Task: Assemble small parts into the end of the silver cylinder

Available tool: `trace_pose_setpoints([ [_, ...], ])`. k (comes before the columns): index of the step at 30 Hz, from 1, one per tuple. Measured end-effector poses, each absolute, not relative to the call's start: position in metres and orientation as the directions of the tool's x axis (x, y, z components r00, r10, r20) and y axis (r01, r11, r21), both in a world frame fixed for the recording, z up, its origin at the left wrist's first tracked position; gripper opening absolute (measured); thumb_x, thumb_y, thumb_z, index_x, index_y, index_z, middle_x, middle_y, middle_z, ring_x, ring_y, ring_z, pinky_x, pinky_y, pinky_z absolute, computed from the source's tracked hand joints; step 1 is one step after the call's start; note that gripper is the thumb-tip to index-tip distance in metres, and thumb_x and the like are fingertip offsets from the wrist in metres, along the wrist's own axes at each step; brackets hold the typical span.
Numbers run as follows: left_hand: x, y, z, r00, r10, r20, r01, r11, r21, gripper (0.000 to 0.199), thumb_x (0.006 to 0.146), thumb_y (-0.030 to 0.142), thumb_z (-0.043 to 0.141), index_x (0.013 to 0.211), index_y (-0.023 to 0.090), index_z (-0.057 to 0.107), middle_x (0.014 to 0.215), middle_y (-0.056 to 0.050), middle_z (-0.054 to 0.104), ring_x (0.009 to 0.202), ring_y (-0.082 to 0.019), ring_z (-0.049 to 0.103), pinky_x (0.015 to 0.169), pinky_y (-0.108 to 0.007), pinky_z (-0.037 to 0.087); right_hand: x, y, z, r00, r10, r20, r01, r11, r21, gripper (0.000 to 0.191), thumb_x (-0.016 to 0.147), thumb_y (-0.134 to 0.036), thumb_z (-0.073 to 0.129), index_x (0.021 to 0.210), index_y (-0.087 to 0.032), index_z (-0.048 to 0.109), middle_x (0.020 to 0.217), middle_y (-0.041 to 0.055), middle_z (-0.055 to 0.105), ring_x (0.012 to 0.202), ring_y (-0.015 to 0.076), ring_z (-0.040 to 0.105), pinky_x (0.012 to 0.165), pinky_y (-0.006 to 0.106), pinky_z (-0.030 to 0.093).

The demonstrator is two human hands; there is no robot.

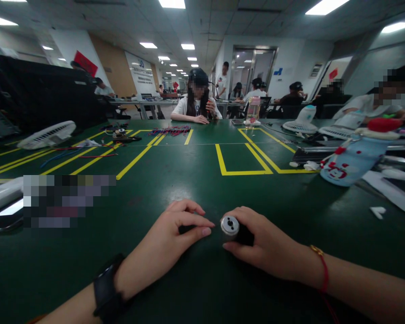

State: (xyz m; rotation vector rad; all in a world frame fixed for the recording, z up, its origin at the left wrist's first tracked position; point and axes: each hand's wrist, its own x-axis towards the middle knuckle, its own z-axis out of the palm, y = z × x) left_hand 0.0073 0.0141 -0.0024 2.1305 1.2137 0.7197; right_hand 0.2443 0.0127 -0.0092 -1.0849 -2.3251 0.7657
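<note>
A silver metal cylinder (pixel 230 226), which looks like a small motor, stands upright on the green table in front of me. Its top face has a dark centre hole and smaller holes beside it. My right hand (pixel 254 234) is closed around its right side, thumb in front and fingers behind. To the left, my left hand (pixel 185 222) rests just above the table, fingers apart and holding nothing. Its index fingertip points at the cylinder with a small gap between them.
A blue bottle (pixel 353 157) with a red top stands at the right, near white fans. Wires (pixel 170 130) lie toward the far edge. A phone-like device (pixel 6 213) is at the left. Yellow tape (pixel 246 173) marks the table. A person (pixel 197 101) sits opposite.
</note>
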Motion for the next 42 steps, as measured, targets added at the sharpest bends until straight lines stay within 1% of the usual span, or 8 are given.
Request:
trace_pose_setpoints([
  [7, -0.002, 0.018, -0.018, 0.503, 0.858, 0.102, 0.672, -0.462, 0.578, 0.017, 0.088, 0.028, 0.067, 0.095, 0.041, 0.076, 0.116, 0.002, 0.06, 0.11, -0.023, 0.053, 0.097, -0.042, 0.04, 0.245, 0.013, -0.012, -0.578, 0.799, 0.169, 0.536, 0.527, -0.66, 0.028, 0.08, -0.023, 0.071, 0.105, -0.022, 0.059, 0.099, 0.0021, 0.061, 0.088, 0.0197, 0.054, 0.077, 0.034, 0.043],
  [17, -0.006, 0.019, -0.022, 0.515, 0.852, 0.092, 0.665, -0.465, 0.584, 0.022, 0.088, 0.028, 0.067, 0.103, 0.045, 0.073, 0.118, 0.003, 0.059, 0.112, -0.023, 0.053, 0.096, -0.041, 0.041, 0.246, 0.013, -0.011, -0.577, 0.801, 0.159, 0.534, 0.517, -0.669, 0.027, 0.08, -0.023, 0.071, 0.104, -0.023, 0.059, 0.098, 0.001, 0.061, 0.088, 0.0189, 0.054, 0.076, 0.033, 0.043],
  [20, -0.007, 0.018, -0.021, 0.508, 0.857, 0.088, 0.658, -0.452, 0.602, 0.023, 0.087, 0.03, 0.068, 0.106, 0.042, 0.071, 0.118, 0.003, 0.06, 0.112, -0.023, 0.052, 0.097, -0.041, 0.042, 0.246, 0.013, -0.011, -0.578, 0.8, 0.161, 0.534, 0.52, -0.667, 0.028, 0.081, -0.024, 0.071, 0.106, -0.023, 0.059, 0.1, 0.0012, 0.061, 0.089, 0.0189, 0.054, 0.078, 0.033, 0.043],
  [25, -0.003, 0.015, -0.015, 0.487, 0.868, 0.102, 0.636, -0.432, 0.639, 0.016, 0.09, 0.03, 0.064, 0.103, 0.035, 0.069, 0.115, 0.003, 0.063, 0.111, -0.022, 0.054, 0.099, -0.041, 0.041, 0.245, 0.014, -0.011, -0.581, 0.798, 0.159, 0.529, 0.519, -0.671, 0.028, 0.081, -0.024, 0.071, 0.107, -0.023, 0.059, 0.1, 0.0012, 0.061, 0.09, 0.0189, 0.055, 0.079, 0.033, 0.044],
  [29, -0.003, 0.014, -0.009, 0.496, 0.863, 0.098, 0.627, -0.434, 0.647, 0.013, 0.091, 0.025, 0.06, 0.101, 0.03, 0.067, 0.113, 0.001, 0.064, 0.11, -0.021, 0.054, 0.1, -0.041, 0.041, 0.245, 0.014, -0.01, -0.58, 0.8, 0.153, 0.537, 0.517, -0.667, 0.029, 0.08, -0.024, 0.071, 0.106, -0.022, 0.059, 0.101, 0.0013, 0.061, 0.09, 0.0193, 0.055, 0.079, 0.034, 0.044],
  [34, -0.01, 0.014, -0.006, 0.578, 0.815, 0.039, 0.62, -0.47, 0.628, 0.028, 0.086, 0.018, 0.064, 0.11, 0.032, 0.061, 0.123, 0.001, 0.058, 0.117, -0.022, 0.051, 0.104, -0.04, 0.039, 0.246, 0.013, -0.011, -0.581, 0.798, 0.162, 0.542, 0.527, -0.655, 0.028, 0.08, -0.024, 0.071, 0.105, -0.022, 0.059, 0.1, 0.0018, 0.062, 0.088, 0.0198, 0.054, 0.078, 0.034, 0.043],
  [39, -0.014, 0.015, -0.001, 0.61, 0.792, -0.017, 0.626, -0.468, 0.624, 0.037, 0.083, 0.027, 0.071, 0.116, 0.035, 0.057, 0.129, 0.002, 0.053, 0.122, -0.023, 0.047, 0.106, -0.04, 0.038, 0.246, 0.013, -0.012, -0.582, 0.794, 0.173, 0.54, 0.536, -0.649, 0.028, 0.08, -0.025, 0.071, 0.105, -0.022, 0.059, 0.099, 0.0021, 0.062, 0.088, 0.0201, 0.054, 0.077, 0.034, 0.043],
  [42, -0.019, 0.018, 0.003, 0.66, 0.749, -0.058, 0.602, -0.481, 0.637, 0.052, 0.076, 0.036, 0.078, 0.122, 0.037, 0.053, 0.134, 0.002, 0.05, 0.126, -0.024, 0.044, 0.107, -0.04, 0.037, 0.245, 0.013, -0.011, -0.585, 0.793, 0.168, 0.539, 0.535, -0.65, 0.028, 0.081, -0.025, 0.071, 0.106, -0.022, 0.059, 0.1, 0.0018, 0.062, 0.089, 0.0198, 0.054, 0.077, 0.034, 0.043],
])
